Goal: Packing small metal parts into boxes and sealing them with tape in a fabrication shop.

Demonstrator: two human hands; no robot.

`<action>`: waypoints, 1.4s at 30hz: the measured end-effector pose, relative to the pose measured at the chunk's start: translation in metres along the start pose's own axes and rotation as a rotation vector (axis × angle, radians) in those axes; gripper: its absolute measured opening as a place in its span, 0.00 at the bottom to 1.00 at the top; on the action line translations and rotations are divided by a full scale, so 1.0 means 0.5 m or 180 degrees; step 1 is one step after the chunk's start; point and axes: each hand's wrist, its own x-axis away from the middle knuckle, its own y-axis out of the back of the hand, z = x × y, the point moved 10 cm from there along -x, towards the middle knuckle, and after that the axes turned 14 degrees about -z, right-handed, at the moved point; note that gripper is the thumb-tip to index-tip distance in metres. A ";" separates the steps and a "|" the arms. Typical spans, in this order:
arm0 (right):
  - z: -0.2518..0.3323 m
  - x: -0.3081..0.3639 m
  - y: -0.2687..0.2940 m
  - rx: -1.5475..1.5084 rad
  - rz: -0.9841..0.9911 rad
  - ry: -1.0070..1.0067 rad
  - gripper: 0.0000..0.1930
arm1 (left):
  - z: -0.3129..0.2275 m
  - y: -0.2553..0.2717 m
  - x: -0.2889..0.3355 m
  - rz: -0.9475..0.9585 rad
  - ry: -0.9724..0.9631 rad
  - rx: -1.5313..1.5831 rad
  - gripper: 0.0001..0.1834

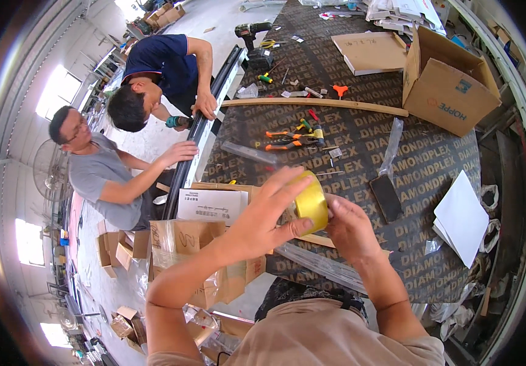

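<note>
A roll of clear yellow packing tape point(312, 206) is held up in front of me, above the near part of the dark printed board. My left hand point(269, 210) grips the roll from its left side, fingers over the top and thumb below. At the roll's right edge, my right hand point(351, 227) has its thumb and fingers pinched together; whether a tape end is between them is too small to make out. Below my left forearm stand cardboard boxes point(183, 241), partly taped. A white printed carton point(211, 205) lies on top of them.
Pliers point(290, 141), a black phone point(386, 198), white sheets point(461, 216) and a wooden strip point(318, 104) lie on the board point(348, 165). An open cardboard box point(449, 85) stands far right. Two people point(162, 79) work at a long black profile point(199, 131) on the left, one with a drill.
</note>
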 end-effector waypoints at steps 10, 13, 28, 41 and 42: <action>-0.010 -0.024 -0.049 0.0010 0.0547 -0.0465 0.24 | 0.067 0.009 -0.009 -0.0030 0.0424 -0.0102 0.46; 0.026 -0.027 -0.048 0.1403 0.0698 0.0834 0.28 | 0.158 0.017 0.014 -0.0328 0.2059 0.1570 0.43; 0.077 -0.032 -0.034 0.2265 0.0329 0.3367 0.34 | 0.152 -0.018 0.024 -0.0269 0.3135 0.4034 0.32; 0.141 0.011 -0.073 0.2226 0.0315 0.3377 0.32 | 0.193 -0.051 0.046 -0.0016 0.3201 0.3683 0.29; 0.140 0.009 -0.070 0.2227 0.0293 0.3342 0.32 | 0.183 -0.053 0.043 0.0000 0.3210 0.3690 0.29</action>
